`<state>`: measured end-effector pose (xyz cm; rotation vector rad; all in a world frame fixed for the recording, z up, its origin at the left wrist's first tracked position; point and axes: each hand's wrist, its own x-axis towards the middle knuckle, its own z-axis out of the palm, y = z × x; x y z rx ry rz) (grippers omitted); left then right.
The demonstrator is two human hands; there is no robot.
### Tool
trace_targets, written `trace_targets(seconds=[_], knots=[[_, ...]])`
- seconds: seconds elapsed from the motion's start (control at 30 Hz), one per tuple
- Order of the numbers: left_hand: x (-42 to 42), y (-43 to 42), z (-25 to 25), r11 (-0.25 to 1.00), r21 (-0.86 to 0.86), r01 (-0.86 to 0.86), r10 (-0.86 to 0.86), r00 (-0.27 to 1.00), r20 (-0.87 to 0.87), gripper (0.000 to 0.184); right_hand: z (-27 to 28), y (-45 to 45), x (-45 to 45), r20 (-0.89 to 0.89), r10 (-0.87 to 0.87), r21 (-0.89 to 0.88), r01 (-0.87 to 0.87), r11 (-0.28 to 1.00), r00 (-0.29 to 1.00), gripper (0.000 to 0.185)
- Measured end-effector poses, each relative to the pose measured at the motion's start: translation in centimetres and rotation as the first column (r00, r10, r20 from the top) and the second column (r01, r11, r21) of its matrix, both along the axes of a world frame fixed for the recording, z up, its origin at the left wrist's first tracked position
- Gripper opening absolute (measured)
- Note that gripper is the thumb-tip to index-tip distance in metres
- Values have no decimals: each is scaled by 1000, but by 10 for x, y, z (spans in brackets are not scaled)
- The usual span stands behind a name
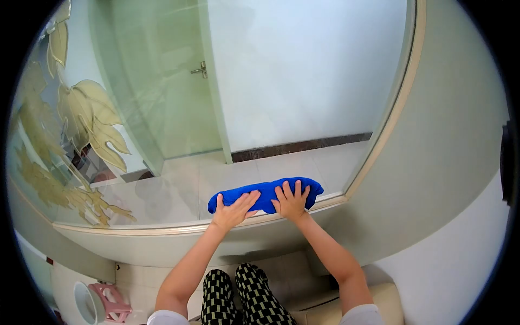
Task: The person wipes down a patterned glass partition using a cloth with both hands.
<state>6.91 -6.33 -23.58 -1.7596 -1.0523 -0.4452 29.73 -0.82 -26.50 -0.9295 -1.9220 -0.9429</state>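
One blue cloth (266,197) is lying low against the glass (303,86), near the bottom frame (157,231). Your left hand (232,212) is resting flat on it, thumb apart; your right hand (291,203) is spreading its fingers there. Wiping is apparently under way; how much is finished or left isn't showing.

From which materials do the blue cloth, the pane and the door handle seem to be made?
Blue cloth: soft, matte textile, perhaps microfibre; it bunches into rounded folds.
Pane: smooth and clear, probably glass; the view behind shows through, with faint reflections.
Door handle: silvery, likely metal, from its slight shine.
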Motion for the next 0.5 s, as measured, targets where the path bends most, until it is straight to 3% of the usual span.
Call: trace_targets(seconds=[0.13,0.5], knots=[[-2,-11,14,1000,2,-28,28,1000,-7,63,13,-8,1,43,3,-9,-3,1000,999,44],[2,-11,-10,999,-18,-31,31,1000,-4,69,5,-4,12,168,40,2,-41,999,985,42]])
